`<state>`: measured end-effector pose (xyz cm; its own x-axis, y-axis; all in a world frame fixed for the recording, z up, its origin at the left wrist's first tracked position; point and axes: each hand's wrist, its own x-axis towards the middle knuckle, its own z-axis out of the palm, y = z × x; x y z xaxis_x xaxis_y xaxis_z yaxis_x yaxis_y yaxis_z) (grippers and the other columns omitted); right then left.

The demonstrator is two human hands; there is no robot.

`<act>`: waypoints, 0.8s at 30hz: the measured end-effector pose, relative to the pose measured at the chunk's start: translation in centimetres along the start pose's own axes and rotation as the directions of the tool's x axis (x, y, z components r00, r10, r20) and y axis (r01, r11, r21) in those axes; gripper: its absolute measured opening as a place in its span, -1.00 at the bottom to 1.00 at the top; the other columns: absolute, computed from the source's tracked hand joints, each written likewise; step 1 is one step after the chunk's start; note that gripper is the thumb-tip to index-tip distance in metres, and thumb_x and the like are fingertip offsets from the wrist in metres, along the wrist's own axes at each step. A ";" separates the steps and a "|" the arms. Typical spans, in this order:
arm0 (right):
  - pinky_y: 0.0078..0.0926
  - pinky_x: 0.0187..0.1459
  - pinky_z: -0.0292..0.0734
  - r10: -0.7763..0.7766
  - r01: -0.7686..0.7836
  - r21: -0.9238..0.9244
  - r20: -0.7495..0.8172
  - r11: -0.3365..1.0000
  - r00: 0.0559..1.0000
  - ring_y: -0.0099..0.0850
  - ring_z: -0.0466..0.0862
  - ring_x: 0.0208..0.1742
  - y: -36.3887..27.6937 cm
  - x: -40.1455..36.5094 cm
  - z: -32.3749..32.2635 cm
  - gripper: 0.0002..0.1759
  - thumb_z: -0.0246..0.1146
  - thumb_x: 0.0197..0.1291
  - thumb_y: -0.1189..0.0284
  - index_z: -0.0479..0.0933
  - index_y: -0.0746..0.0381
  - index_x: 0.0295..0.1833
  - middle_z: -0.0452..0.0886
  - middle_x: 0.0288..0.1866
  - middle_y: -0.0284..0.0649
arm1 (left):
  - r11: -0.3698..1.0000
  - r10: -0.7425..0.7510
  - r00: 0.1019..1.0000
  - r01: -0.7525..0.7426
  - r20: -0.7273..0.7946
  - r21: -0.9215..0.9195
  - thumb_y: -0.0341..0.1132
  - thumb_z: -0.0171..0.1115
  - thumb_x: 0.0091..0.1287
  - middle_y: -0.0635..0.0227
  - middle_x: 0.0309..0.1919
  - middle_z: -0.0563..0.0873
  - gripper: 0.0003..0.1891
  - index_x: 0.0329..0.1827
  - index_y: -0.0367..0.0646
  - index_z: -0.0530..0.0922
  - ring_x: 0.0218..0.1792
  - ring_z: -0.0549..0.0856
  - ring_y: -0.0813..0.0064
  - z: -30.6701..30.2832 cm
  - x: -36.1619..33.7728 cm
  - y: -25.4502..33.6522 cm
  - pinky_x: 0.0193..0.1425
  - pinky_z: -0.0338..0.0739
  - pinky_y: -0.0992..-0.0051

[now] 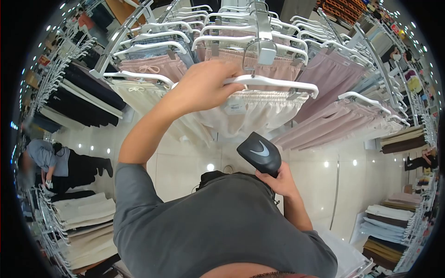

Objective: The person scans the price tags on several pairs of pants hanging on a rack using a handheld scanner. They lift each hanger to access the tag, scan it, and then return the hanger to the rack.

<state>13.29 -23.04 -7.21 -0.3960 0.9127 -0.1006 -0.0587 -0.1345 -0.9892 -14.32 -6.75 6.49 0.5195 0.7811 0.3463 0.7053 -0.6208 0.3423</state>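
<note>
A white hanger (278, 82) is gripped near its middle by the left hand (211, 82), whose fingers are closed narrowly around the bar. From this hanger, cream trousers (271, 111) with a gathered waistband are hung, just below and to the right of the left hand. A pale label (235, 105) is seen at the waistband, below the fingertips. The hanger is placed at the front end of a metal display arm (264, 30), ahead of pink garments (287, 68) that are hung farther back.

A black handheld device (259, 153), marked with a light curved line, is held in the right hand (279, 181), with the fingers wrapped around its lower end. Its broad end is pointed up and to the left, below the cream trousers and apart from them. The right hand is kept well apart from the hanger.

To the left, other cream garments (139, 98) are hung beside the left forearm; to the right, light mauve trousers (336, 118) are hung on a separate white hanger (366, 102).
</note>
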 end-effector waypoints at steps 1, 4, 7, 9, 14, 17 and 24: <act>-0.57 0.02 0.54 0.004 -0.003 -0.004 0.030 1.000 1.000 -0.64 0.61 -0.09 -0.3 0.0 -0.4 -0.74 0.42 0.22 0.60 0.64 0.34 0.02 0.71 -0.12 -0.39 | 1.000 -0.024 0.999 0.024 0.043 -0.011 -0.14 0.39 0.37 0.12 -0.28 0.71 -0.71 -0.04 -0.18 0.68 -0.19 0.70 0.01 -0.4 -0.6 0.3 -0.15 0.55 0.17; -0.55 0.03 0.55 -0.008 0.009 -0.014 0.107 1.000 0.994 -0.63 0.63 -0.07 -1.2 0.2 -2.0 -0.75 0.43 0.21 0.59 0.66 0.34 0.01 0.74 -0.12 -0.37 | 0.998 -0.065 0.997 0.065 0.050 0.004 -0.15 0.37 0.39 0.13 -0.34 0.66 -0.72 -0.05 -0.18 0.67 -0.23 0.67 0.00 -1.1 -2.6 2.2 -0.17 0.52 0.17; -0.54 0.03 0.55 -0.020 0.021 -0.001 0.181 1.000 0.983 -0.62 0.64 -0.08 -1.4 0.6 -4.0 -0.76 0.43 0.20 0.59 0.67 0.34 -0.01 0.75 -0.14 -0.36 | 0.989 -0.136 0.988 0.130 0.079 0.074 -0.15 0.32 0.40 0.12 -0.29 0.69 -0.75 -0.06 -0.14 0.68 -0.19 0.71 0.01 -1.6 -2.7 4.2 -0.12 0.56 0.10; -0.54 0.02 0.55 -0.023 0.020 0.016 0.213 1.000 0.977 -0.62 0.64 -0.08 -1.7 0.8 -5.0 -0.77 0.43 0.19 0.59 0.67 0.34 -0.02 0.75 -0.15 -0.36 | 0.988 -0.143 0.987 0.139 0.079 0.060 -0.16 0.31 0.41 0.13 -0.30 0.70 -0.76 -0.07 -0.14 0.67 -0.19 0.72 0.02 -1.6 -2.5 4.5 -0.12 0.56 0.10; -0.54 -0.03 0.54 -0.002 -0.005 0.028 0.217 1.000 0.976 -0.63 0.62 -0.13 -2.6 0.5 -7.4 -0.81 0.43 0.18 0.59 0.68 0.34 -0.08 0.73 -0.20 -0.39 | 0.984 -0.168 0.970 0.174 0.173 -0.020 -0.18 0.29 0.42 0.12 -0.29 0.75 -0.78 -0.07 -0.14 0.67 -0.20 0.73 -0.01 -1.0 -3.7 5.2 -0.16 0.56 0.11; -0.56 -0.06 0.52 -0.032 0.029 0.014 0.253 0.999 0.967 -0.63 0.59 -0.16 -1.6 0.5 -9.1 -0.79 0.44 0.16 0.60 0.66 0.34 -0.07 0.71 -0.22 -0.41 | 0.926 -0.313 0.864 0.370 0.394 -0.075 -0.18 0.30 0.42 0.09 -0.32 0.75 -0.78 -0.08 -0.16 0.66 -0.28 0.72 0.02 0.6 -5.3 5.1 -0.20 0.55 0.14; -0.58 -0.04 0.48 -0.005 0.008 -0.005 0.342 1.000 0.940 -0.62 0.56 -0.12 -2.9 1.4 -11.3 -0.72 0.46 0.13 0.60 0.66 0.33 -0.03 0.70 -0.16 -0.39 | 0.236 -0.387 0.524 0.852 0.758 -0.468 -0.10 0.01 0.68 0.53 -0.51 0.52 -0.63 0.12 -0.19 0.68 -0.52 0.47 0.74 5.0 -8.0 6.0 -0.44 0.35 0.62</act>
<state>23.28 -16.99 -5.73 -0.6848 0.7268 -0.0527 -0.0569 -0.1254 -0.9905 -11.80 -16.37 1.44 0.3648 0.7003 -0.6136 0.3831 0.4877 0.7844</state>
